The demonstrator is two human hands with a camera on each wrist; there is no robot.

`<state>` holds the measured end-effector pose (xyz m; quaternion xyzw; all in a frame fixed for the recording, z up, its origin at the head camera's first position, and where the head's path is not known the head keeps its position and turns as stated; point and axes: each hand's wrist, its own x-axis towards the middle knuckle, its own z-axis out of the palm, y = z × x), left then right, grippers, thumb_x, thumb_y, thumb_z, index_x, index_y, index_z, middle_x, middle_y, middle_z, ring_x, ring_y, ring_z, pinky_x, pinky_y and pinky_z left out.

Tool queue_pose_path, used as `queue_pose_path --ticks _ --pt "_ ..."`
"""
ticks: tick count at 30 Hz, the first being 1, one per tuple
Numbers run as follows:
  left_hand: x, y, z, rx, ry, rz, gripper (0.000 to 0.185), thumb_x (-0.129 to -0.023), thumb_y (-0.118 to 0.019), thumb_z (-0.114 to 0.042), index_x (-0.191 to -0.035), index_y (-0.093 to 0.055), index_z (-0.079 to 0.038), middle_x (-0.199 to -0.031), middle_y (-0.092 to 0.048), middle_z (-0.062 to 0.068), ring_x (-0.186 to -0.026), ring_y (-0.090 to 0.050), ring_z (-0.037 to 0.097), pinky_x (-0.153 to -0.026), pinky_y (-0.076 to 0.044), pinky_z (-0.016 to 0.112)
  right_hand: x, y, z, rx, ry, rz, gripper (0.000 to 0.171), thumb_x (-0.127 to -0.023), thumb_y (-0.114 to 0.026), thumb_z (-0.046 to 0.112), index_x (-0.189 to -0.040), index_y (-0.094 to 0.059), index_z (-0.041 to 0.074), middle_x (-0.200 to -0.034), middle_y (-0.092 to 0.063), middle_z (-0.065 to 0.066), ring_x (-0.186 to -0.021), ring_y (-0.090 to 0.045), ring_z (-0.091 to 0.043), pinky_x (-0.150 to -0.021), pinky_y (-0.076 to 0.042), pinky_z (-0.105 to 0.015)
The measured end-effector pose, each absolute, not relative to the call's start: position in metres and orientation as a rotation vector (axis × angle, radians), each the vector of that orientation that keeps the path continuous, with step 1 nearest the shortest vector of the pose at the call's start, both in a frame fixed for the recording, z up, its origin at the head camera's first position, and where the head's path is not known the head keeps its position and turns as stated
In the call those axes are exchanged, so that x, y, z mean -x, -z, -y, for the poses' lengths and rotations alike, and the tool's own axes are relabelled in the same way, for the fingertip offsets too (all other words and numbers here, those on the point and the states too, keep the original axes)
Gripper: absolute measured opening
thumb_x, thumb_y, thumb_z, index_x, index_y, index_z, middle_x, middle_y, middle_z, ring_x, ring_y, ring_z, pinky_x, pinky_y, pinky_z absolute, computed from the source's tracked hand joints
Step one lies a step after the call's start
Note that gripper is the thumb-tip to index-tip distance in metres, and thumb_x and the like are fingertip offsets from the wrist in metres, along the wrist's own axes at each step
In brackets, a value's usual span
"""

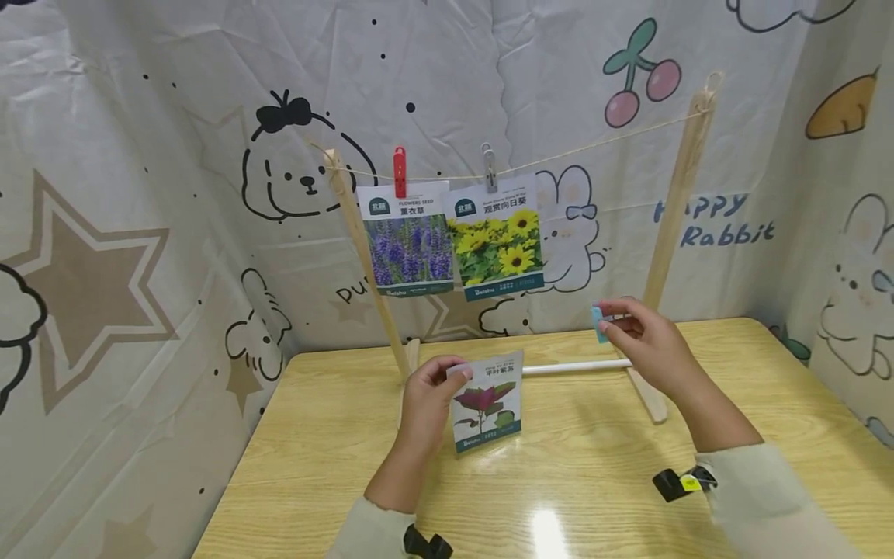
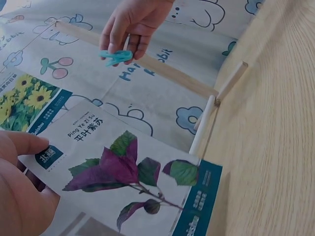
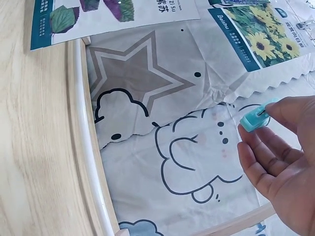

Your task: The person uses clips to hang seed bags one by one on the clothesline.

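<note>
Overhead, a packet (image 1: 486,402) is pinched upright on the desk (image 1: 335,435) by the left hand (image 1: 426,404), below the string (image 1: 594,144). Leftward, a teal clip (image 2: 115,56) is gripped by the right hand (image 2: 133,24). Rightward, hanging seems next: packet raised, clip squeezed open.

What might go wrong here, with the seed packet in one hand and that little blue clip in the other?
The left hand pinches the purple-leaf seed packet only by its top corner, so it could twist or slip. The right hand holds the blue clip by the fingertips; that light grip might drop it onto the table. The string sags between slim wooden posts, already carrying the lavender packet and sunflower packet; a tug could shake the frame.
</note>
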<state>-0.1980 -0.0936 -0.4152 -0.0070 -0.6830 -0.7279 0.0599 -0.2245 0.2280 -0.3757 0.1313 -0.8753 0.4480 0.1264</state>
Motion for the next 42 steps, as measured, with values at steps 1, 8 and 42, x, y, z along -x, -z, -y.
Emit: queue_pose_path --ticks 1,8,42 --pt "0.198 0.415 0.093 0.023 2.201 2.073 0.017 -0.091 -0.073 -0.009 -0.106 -0.072 -0.002 -0.097 -0.066 0.000 -0.087 -0.060 0.013 -0.077 -0.052 0.022 0.225 0.375 -0.228 -0.392 -1.310 2.539 0.039 -0.104 -0.056 0.031 -0.140 -0.057 0.014 -0.122 -0.066 -0.013 -0.092 -0.061 0.001 -0.074 -0.050 -0.015" --pt "0.202 0.412 0.089 0.065 2.192 2.119 0.019 -0.095 -0.069 -0.012 -0.111 -0.073 -0.002 -0.105 -0.068 0.008 -0.093 -0.061 0.014 -0.084 -0.052 0.025 0.223 0.367 -0.230 -0.400 -1.308 2.512 0.038 -0.105 -0.054 0.029 -0.141 -0.057 0.017 -0.129 -0.061 -0.012 -0.095 -0.060 0.005 -0.078 -0.048 -0.010" --pt "0.213 0.384 0.066 0.146 2.173 2.157 0.019 -0.095 -0.068 -0.010 -0.113 -0.075 -0.009 -0.096 -0.055 -0.001 -0.083 -0.046 0.013 -0.072 -0.043 0.023 0.224 0.323 -0.238 -0.427 -1.092 2.430 0.033 -0.106 -0.053 0.028 -0.126 -0.060 0.003 -0.122 -0.057 -0.014 -0.096 -0.049 0.012 -0.082 -0.040 -0.005"
